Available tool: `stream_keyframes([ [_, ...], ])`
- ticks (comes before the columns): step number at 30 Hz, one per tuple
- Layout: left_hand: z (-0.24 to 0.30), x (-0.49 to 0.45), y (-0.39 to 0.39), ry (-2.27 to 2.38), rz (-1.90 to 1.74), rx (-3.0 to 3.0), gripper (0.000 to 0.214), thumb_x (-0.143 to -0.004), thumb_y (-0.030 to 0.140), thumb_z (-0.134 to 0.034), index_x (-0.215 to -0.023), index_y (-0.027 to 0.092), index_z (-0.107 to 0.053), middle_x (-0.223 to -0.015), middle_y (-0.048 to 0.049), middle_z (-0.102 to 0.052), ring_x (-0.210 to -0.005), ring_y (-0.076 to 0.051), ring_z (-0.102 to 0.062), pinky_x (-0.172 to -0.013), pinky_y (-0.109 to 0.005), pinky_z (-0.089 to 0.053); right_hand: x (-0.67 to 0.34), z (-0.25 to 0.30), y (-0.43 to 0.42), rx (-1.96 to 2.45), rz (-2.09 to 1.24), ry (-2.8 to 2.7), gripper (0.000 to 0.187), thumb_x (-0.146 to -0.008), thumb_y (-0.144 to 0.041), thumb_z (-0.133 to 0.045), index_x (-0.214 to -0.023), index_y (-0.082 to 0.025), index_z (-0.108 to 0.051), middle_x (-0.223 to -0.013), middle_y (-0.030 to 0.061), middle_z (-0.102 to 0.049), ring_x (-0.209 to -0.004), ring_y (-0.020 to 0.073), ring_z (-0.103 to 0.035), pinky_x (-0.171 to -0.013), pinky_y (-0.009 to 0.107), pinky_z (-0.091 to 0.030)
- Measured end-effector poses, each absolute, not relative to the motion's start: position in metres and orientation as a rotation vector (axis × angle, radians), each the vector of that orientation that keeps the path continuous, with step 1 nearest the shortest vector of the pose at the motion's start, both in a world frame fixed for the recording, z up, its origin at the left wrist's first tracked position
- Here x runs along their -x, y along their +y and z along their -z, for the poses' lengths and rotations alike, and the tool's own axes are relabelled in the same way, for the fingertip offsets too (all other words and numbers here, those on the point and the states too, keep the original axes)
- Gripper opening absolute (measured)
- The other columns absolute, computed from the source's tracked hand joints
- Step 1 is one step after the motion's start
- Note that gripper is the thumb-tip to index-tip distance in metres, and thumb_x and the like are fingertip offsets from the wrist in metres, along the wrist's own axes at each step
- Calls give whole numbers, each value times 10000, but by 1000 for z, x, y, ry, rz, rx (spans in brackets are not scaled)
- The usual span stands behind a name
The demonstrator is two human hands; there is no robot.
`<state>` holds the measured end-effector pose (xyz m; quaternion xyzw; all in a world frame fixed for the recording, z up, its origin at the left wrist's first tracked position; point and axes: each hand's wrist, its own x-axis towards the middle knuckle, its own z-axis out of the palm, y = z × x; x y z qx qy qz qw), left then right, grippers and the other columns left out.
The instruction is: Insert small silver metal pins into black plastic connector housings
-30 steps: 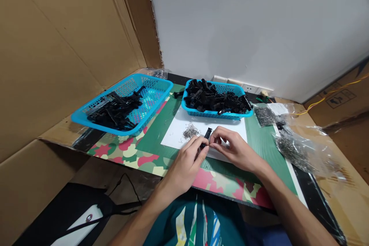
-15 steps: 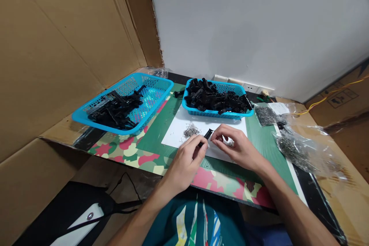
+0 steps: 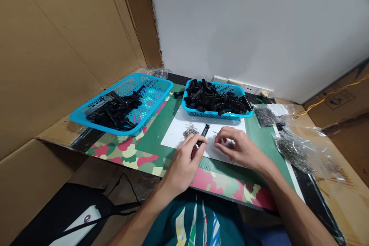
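My left hand (image 3: 184, 163) pinches a small black plastic part (image 3: 203, 133) by its near end, holding it over the white sheet (image 3: 184, 140). My right hand (image 3: 238, 148) is a short way to the right of the part, thumb and forefinger pinched on a thin metal pin (image 3: 215, 132). A small heap of metal springs or pins (image 3: 190, 130) lies on the sheet just left of the black part, and a second small heap (image 3: 230, 145) lies under my right hand.
Two blue baskets hold black plastic parts: one at the left (image 3: 155, 84), one behind the sheet (image 3: 219, 114). Clear bags of metal pieces (image 3: 294, 148) lie at the right. Cardboard walls (image 3: 57, 54) stand at the left. A green mat (image 3: 256, 142) covers the camouflage-patterned table.
My hands have drawn apart: the right hand came off the black part and moved right with a pin, while the left hand kept the part and tilted it.
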<state>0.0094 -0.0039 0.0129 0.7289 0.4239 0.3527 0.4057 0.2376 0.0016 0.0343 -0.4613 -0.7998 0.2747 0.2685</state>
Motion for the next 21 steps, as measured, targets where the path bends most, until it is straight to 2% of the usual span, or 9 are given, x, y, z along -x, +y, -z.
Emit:
stream_keyframes([
  [4,-7,-3,-2,1124,-1081,-1570,242,-1083,446,-511,-1082,237,-634,-804,16,-496,-667,-152,-423,-613,-289,-329,-252,-36,6,1384,-465,-2382,136,-982,-193,-643,-854,-202,-688,-870,59,-690,-847,229,-550,-839,404,-379],
  [7,-2,2,-1,1092,-1148,-1412,246,-1066,465,-546,-1051,233,-627,-765,26,-429,-641,-145,-368,-582,-291,-283,-253,-35,10,1418,-462,-2437,159,-949,-228,-690,-796,-196,-663,-827,44,-684,-820,219,-558,-862,409,-362],
  [11,0,5,-1,1072,-1188,-1350,261,-1060,480,-554,-1036,230,-625,-756,28,-431,-628,-141,-355,-582,-299,-272,-236,-32,19,1464,-547,-2322,234,-1027,-283,-601,-823,-191,-668,-825,45,-704,-755,195,-580,-782,353,-368],
  [14,-2,5,-1,1065,-1177,-1366,251,-1061,462,-554,-1021,225,-627,-747,28,-434,-642,-143,-366,-588,-291,-276,-217,-26,31,1526,-611,-2219,136,-1007,-236,-604,-949,-197,-721,-848,47,-731,-720,189,-596,-666,306,-349],
  [16,-3,5,-1,1056,-1167,-1366,245,-1060,452,-557,-1016,222,-628,-753,28,-442,-646,-140,-367,-586,-284,-279,-206,-22,40,1541,-650,-2164,128,-987,-203,-612,-1012,-203,-737,-828,35,-733,-706,185,-605,-648,291,-352],
  [21,-6,6,-2,1053,-1139,-1380,252,-1059,443,-543,-1011,216,-641,-793,13,-496,-663,-144,-404,-595,-277,-316,-192,-12,53,1514,-706,-2013,122,-951,-163,-621,-954,-179,-742,-756,19,-708,-663,173,-605,-638,275,-380],
])
